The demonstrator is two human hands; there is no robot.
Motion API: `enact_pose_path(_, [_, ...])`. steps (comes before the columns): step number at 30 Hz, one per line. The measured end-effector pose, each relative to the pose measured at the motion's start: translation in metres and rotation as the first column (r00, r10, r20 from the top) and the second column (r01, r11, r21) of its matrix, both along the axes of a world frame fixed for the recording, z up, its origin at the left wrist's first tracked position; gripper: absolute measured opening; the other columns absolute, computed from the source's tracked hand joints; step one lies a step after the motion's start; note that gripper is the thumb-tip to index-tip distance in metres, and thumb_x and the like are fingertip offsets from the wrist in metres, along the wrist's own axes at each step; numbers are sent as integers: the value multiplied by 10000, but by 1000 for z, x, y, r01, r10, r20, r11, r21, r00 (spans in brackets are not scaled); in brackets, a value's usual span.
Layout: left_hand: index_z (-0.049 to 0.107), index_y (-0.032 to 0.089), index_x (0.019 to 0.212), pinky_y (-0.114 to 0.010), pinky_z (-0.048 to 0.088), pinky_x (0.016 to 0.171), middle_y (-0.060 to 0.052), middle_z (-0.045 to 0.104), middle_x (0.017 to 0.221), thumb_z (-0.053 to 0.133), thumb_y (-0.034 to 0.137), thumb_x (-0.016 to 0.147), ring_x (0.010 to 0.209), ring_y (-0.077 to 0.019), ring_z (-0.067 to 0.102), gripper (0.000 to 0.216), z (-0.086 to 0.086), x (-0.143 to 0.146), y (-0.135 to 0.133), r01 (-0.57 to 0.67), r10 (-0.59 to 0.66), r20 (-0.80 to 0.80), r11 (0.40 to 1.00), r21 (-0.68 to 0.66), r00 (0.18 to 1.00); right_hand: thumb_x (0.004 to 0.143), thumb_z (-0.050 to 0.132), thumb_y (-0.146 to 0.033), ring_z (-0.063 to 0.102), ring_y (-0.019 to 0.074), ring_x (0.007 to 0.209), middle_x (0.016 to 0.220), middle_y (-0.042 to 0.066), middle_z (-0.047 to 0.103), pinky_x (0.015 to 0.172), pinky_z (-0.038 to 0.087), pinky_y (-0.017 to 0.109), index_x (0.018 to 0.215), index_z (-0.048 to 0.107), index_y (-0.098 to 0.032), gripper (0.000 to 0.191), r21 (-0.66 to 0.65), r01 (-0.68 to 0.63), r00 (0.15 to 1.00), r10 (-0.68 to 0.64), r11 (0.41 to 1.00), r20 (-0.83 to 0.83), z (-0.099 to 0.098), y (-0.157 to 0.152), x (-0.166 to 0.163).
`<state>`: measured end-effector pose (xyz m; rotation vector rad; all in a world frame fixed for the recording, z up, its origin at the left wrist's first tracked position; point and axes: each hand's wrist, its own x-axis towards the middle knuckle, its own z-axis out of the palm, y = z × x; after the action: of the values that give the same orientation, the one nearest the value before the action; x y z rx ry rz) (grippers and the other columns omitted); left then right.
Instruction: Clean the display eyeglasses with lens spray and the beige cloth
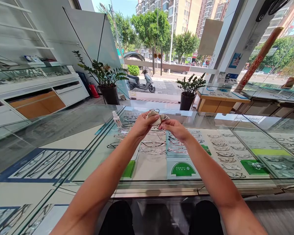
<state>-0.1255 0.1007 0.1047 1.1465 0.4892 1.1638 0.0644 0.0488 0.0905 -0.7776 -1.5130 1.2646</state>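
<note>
Both my hands meet above the glass counter. My left hand point(145, 123) is closed on a crumpled, light patterned cloth point(154, 118). A dark thin-framed pair of glasses point(158, 110) shows partly out of the cloth; its lenses are covered. My right hand point(174, 128) pinches the right side of the same bundle, fingers round the glasses and the cloth's edge. To the left of my hands a small white spray bottle point(117, 119) stands upright on the glass.
Under the counter's glass top point(137, 183) lie rows of eyeglass frames point(153, 143) and a green-and-white card point(183, 169). More glass cases stand at left and right. Beyond are two potted plants point(187, 94), a glass door and a parked scooter point(142, 81).
</note>
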Motion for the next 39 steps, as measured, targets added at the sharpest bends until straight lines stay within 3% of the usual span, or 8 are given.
enact_pose_path(7, [722,154,792,-284,522,732,-15,698,782,1062,351,582,737,-142,639,446,0,-1,4,10,-8,54,999,-51,999,798,901,-600,621,210,941,900,33,753,997,441,391,811,829,-219,388,-2,37,999,-37,999,-26,-2,2,0])
enact_pose_path(14, [766,123,861,-273,495,753,-26,713,807,1062,262,579,756,-132,628,432,-4,9,-7,187,-185,31,980,-65,982,709,957,-584,608,199,887,791,10,727,974,442,367,752,821,-228,383,-88,90,987,-100,992,-127,-7,5,-9])
enact_pose_path(20, [815,132,877,-315,515,851,-54,767,893,1077,307,541,854,-175,668,461,-2,5,-6,119,-120,-38,992,-39,992,706,960,-574,608,201,876,784,13,728,969,448,371,751,819,-231,374,-96,71,985,-85,993,-148,-4,1,-8])
enact_pose_path(27, [740,151,812,-292,446,740,15,662,762,993,512,705,738,-133,569,454,-14,10,-3,-71,82,-79,987,142,993,765,910,-577,583,189,872,799,12,703,924,441,357,776,801,-218,376,-62,63,991,-70,996,-118,-4,-1,-11])
enact_pose_path(30, [693,155,765,-277,421,691,29,614,706,963,597,734,691,-116,523,519,-15,12,-1,-117,123,-43,985,129,991,775,899,-584,579,182,860,809,12,703,906,448,350,782,800,-219,379,-65,63,991,-71,996,-115,-4,-1,-11])
enact_pose_path(34, [758,136,837,-296,494,789,-21,713,796,1015,615,639,776,-150,617,579,-10,9,3,-17,17,-21,1000,24,1000,754,913,-583,583,174,842,833,21,718,850,460,338,779,801,-211,389,-95,105,983,-118,990,-144,-2,2,-5])
enact_pose_path(39, [802,130,962,-305,514,902,-58,778,937,1087,362,569,899,-177,682,538,-4,3,1,127,-127,-26,992,7,992,713,938,-576,605,182,852,837,25,745,855,468,342,774,808,-214,389,-113,148,974,-165,983,-158,-2,5,0])
